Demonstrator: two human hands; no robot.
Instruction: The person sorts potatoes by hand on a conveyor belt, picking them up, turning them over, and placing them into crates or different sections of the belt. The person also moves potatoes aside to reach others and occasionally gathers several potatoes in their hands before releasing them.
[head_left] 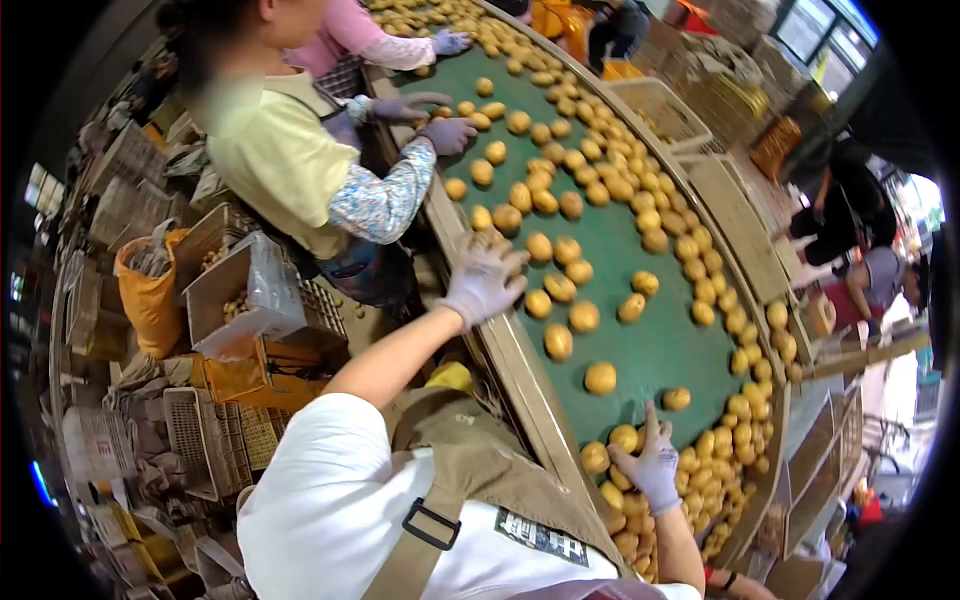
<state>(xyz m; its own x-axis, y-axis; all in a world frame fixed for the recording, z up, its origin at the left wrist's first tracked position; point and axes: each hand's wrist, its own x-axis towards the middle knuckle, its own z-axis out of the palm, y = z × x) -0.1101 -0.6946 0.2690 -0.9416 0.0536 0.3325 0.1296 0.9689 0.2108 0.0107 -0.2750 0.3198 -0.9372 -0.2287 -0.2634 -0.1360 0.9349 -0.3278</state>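
Note:
My left hand, in a pale glove, is over the near edge of the green conveyor belt. Its fingers are spread, and a potato shows partly at the fingertips. Further along, my right hand, gloved alike, has its index finger stretched out and its thumb apart. Right by that thumb and finger lies a potato; whether they touch it I cannot tell. Loose potatoes are scattered on the belt between my hands, and a dense heap of potatoes lies beside and beneath my right hand.
A co-worker in a yellow top reaches over the belt with gloved hands; another in pink stands beyond. Potatoes line the far belt rail. Crates and an orange sack stand behind. More people are across the belt.

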